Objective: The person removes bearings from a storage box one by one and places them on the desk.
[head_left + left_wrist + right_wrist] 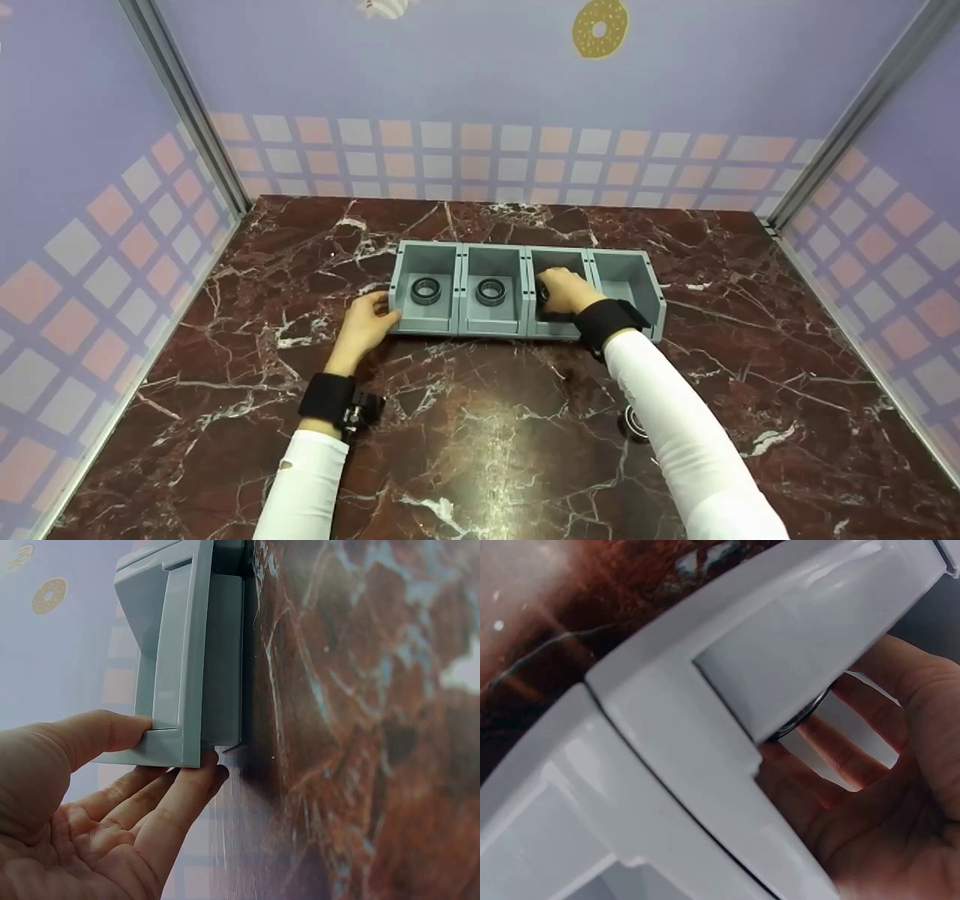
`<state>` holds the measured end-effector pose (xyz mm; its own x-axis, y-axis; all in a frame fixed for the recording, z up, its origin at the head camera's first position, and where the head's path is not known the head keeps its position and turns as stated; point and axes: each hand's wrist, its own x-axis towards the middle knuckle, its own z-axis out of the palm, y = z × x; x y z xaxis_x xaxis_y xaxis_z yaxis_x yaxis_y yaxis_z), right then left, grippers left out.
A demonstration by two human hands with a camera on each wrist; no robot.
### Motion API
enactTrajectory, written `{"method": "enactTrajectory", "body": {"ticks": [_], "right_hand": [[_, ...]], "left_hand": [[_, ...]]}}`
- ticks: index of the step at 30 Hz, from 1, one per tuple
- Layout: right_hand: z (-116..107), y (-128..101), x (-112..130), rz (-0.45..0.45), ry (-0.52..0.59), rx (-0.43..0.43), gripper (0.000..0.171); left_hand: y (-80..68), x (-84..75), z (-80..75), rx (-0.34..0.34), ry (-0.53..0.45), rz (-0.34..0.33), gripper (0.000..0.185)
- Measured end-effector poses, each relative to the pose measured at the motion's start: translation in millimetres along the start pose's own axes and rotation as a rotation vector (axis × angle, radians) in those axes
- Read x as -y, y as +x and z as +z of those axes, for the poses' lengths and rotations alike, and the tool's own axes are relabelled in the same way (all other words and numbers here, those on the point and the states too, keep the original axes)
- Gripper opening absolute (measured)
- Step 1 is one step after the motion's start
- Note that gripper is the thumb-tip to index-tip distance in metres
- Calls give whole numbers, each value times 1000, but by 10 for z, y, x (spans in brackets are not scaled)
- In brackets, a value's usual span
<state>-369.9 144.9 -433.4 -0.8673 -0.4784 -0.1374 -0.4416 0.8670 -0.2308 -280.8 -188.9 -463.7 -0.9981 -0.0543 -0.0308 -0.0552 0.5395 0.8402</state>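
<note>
A row of grey-blue open-front bins (427, 327) stands on the table. My left hand (365, 324) holds the row's left end; in the left wrist view the thumb (112, 736) lies on the bin's front rim (169, 742) and the fingers are against its outer side. My right hand (564, 290) reaches into the third bin from the left and grips a black-edged ball bearing (542, 292), mostly hidden by the hand. In the right wrist view only the bearing's edge (804, 718) shows behind the bin wall. One bearing (425, 291) lies flat in the first bin, another bearing (491, 292) in the second.
Near the right forearm, partly covered by the sleeve, another bearing (634, 423) lies on the dark red marbled table (465, 420). The rightmost bin (622, 274) is partly covered by the right wrist. Patterned panels (495, 82) enclose the back and sides.
</note>
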Motion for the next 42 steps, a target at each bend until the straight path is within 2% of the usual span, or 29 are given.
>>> {"method": "enactTrajectory", "body": {"ticks": [17,33,42], "right_hand": [[21,2,8,35,-1,-8,13],[61,30,-32,3,-20,-44,16],[61,33,-36,-7,6,-58,12]], "left_hand": [[-14,1,3,5,-8,-5,53],[-12,20,10,2,-4,9,51],[2,27,8,4,-4,12,51]]}}
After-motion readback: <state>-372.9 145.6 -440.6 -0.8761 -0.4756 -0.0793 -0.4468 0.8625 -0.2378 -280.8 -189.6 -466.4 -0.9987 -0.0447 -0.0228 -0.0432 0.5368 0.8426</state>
